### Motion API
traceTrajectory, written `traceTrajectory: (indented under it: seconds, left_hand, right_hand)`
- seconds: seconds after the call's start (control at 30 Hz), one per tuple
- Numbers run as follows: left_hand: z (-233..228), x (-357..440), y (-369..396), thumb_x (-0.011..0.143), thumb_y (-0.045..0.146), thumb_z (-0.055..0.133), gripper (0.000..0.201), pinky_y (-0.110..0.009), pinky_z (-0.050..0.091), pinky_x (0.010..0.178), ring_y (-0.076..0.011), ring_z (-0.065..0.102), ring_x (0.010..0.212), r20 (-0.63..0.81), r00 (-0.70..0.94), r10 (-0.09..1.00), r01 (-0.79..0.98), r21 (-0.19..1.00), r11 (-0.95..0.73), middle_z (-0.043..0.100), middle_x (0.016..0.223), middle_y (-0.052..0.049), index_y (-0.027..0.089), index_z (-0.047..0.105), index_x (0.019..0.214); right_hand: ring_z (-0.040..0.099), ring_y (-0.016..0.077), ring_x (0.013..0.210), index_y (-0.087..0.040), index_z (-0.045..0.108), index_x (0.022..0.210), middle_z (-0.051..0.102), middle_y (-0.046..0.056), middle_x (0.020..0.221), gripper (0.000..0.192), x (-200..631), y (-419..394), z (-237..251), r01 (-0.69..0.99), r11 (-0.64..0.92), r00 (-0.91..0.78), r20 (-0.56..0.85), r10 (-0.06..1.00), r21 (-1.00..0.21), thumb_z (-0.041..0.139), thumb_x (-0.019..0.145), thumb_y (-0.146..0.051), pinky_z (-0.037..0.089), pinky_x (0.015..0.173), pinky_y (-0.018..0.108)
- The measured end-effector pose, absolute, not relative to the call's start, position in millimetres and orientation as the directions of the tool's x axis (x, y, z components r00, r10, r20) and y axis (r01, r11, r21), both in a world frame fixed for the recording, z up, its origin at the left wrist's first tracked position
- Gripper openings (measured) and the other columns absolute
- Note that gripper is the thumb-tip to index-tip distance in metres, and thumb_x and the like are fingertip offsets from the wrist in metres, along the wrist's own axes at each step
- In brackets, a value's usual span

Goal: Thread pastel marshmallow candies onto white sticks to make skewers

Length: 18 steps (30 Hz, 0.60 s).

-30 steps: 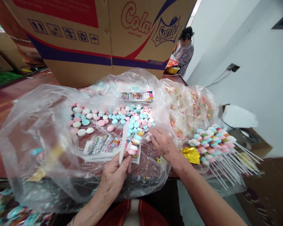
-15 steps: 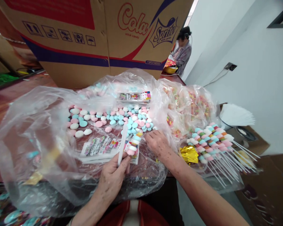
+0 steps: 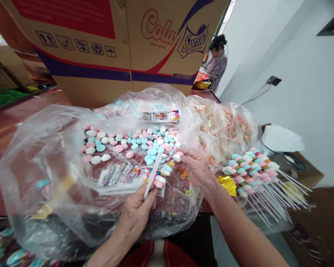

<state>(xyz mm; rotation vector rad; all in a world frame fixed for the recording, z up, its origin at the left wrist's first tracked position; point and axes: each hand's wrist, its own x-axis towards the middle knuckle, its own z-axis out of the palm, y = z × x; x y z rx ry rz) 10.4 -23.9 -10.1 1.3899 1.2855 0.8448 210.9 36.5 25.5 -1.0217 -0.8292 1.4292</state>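
My left hand (image 3: pixel 141 205) is closed around a flat white stick (image 3: pixel 152 177) and the lower end of a candy skewer (image 3: pixel 163 175). Pink, white, blue and yellow pieces are lined up on that skewer. Just to its right, my right hand (image 3: pixel 196 167) pinches a white-and-pink candy (image 3: pixel 177 157) between thumb and fingers. Loose pastel button-shaped candies (image 3: pixel 139 141) lie spread on the plastic beyond both hands. Beneath the skewer rests a stack of printed wrappers (image 3: pixel 122 177). Small ring-shaped gummies (image 3: pixel 184 174) lie under my right hand.
Finished candy skewers (image 3: pixel 252 168) are piled at the right beside gold ties (image 3: pixel 227 184). Behind the candies stands a large cardboard box (image 3: pixel 100 83). A clear bag of gummy rings (image 3: pixel 228 120) sits back right. Another person (image 3: pixel 217 65) is in the background.
My right hand has lifted from the candies and turned, now showing a white-and-pink candy in its fingers. The left hand, with stick and skewer, has shifted slightly to the right in view.
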Motion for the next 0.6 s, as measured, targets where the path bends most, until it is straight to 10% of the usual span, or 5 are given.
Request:
traceTrajectory:
  seconds: [0.6]
  left_hand:
    - [-6.0, 13.0, -23.4, 0.085, 0.045, 0.052, 0.03, -0.025, 0.031, 0.052, -0.014, 0.04, 0.051, -0.146, 0.173, 0.974, 0.302, 0.949, 0.088, 0.047, 0.052, 0.005, 0.018, 0.066, 0.081]
  right_hand:
    - [0.067, 0.0221, 0.105, -0.027, 0.076, 0.103, 0.075, 0.0, 0.108, 0.026, 208.9, 32.7, 17.8, -0.209, -0.027, -0.056, -0.015, 0.998, -0.978, 0.073, 0.078, -0.036, 0.049, 0.098, 0.039]
